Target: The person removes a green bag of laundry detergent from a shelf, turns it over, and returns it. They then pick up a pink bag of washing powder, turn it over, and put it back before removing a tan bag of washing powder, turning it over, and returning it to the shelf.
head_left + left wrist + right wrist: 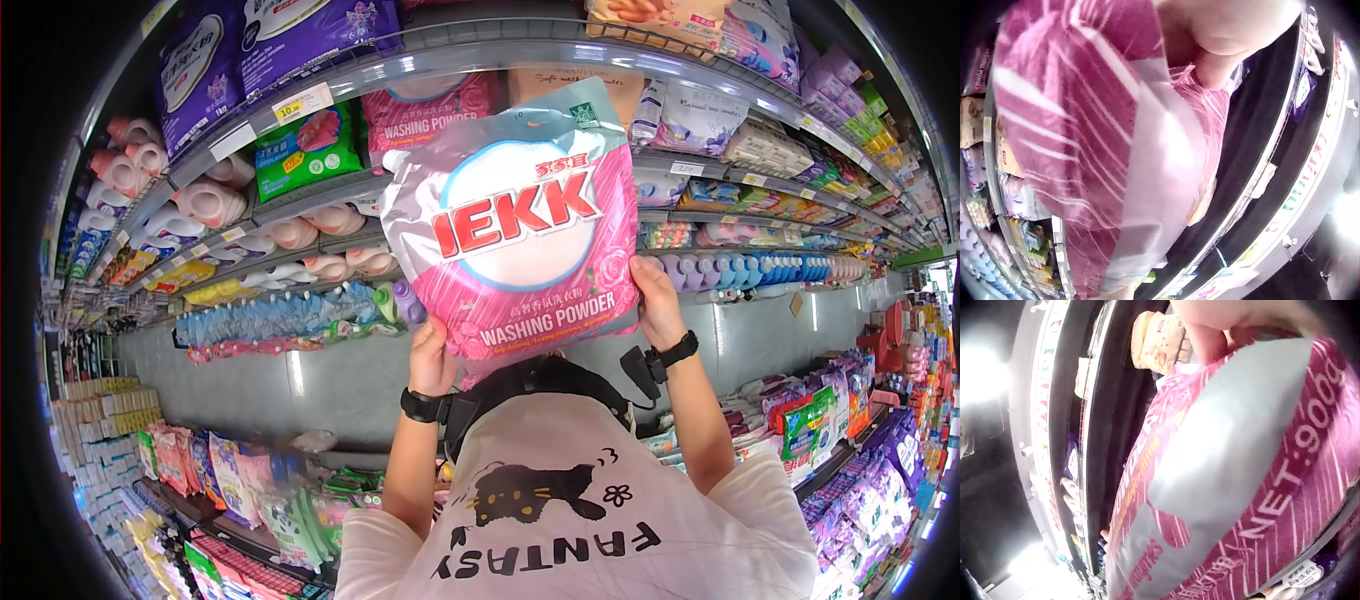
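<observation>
A pink and silver bag of washing powder (520, 225) is held up before the shelves, its printed front showing in the head view. My left hand (431, 358) grips its lower left corner, and my right hand (659, 303) grips the right edge a little higher. Striped pink film of the bag (1079, 150) fills much of the left wrist view, with the left hand (1222, 31) at the top. In the right wrist view, the right hand (1241, 325) lies along the bag's silver side (1229, 437). The bag hides part of the fingers.
Behind the bag, a shelf carries a green pack (308, 155) and another pink washing powder bag (425, 112). Purple bags (315, 35) stand on the shelf above. Bottles line the lower shelves, and a grey floor (310, 395) runs between them and the packed shelves behind me.
</observation>
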### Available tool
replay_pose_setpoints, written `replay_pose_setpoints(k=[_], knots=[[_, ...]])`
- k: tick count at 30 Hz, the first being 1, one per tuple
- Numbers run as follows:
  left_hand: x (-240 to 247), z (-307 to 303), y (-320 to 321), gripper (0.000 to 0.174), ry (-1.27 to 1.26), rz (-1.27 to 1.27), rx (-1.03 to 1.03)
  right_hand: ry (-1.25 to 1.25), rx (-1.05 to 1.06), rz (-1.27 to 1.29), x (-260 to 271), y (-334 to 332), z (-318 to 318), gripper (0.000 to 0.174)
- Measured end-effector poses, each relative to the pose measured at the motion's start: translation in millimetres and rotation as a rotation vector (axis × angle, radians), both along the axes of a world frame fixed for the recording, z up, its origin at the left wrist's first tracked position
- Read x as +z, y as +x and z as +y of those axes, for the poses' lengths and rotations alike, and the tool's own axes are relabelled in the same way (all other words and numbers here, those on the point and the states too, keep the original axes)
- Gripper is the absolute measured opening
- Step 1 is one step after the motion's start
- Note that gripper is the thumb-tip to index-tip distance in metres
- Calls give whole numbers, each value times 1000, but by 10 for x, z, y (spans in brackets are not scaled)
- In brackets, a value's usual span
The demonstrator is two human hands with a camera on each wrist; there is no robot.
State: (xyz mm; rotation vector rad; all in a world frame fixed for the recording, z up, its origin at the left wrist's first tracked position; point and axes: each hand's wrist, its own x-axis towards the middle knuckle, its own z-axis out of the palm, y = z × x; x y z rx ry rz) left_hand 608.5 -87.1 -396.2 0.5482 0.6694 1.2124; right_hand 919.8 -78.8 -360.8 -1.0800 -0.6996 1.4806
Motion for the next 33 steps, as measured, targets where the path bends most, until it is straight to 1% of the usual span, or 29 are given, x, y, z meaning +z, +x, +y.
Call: replay_pose_setpoints(k=[2, 5, 8, 11, 14, 17, 20, 23, 24, 27, 30, 31, 33], knots=[[-18, -19, -10, 41, 11, -48, -34, 28, -49, -36, 107, -48, 12, 28], [-97, -42, -7, 40, 22, -66, -47, 13, -59, -73, 7, -25, 20, 27], [-112, -35, -5, 39, 25, -91, -52, 11, -65, -39, 31, 0, -20, 27], [-37, 4, 12, 39, 14, -123, -74, 15, -28, 26, 19, 15, -71, 26], [-20, -10, 55, 40, 12, -82, -58, 96, -109, -99, -8, -18, -59, 25], [9, -39, 130, 41, 3, -37, -42, 130, -229, -325, -172, 26, -13, 22], [48, 5, 156, 41, -11, -60, -66, 100, -315, -299, -49, -112, 21, 21], [39, 7, 133, 45, -43, -106, -96, 97, -274, -380, -242, 9, -13, 23], [37, 2, 145, 48, -54, -125, -107, 96, -291, -361, -283, 32, -21, 23], [77, -5, 188, 52, 138, -88, -171, 92, -324, -280, -351, 68, -53, 24], [133, -50, 207, 46, 158, 23, -219, 18, -411, -135, -319, 19, -57, 24], [216, -49, 228, 47, 112, 65, -266, 25, -430, -136, -308, 24, -66, 23], [190, -13, 196, 42, 53, 339, -299, 45, -470, -137, -282, 68, -65, 21]])
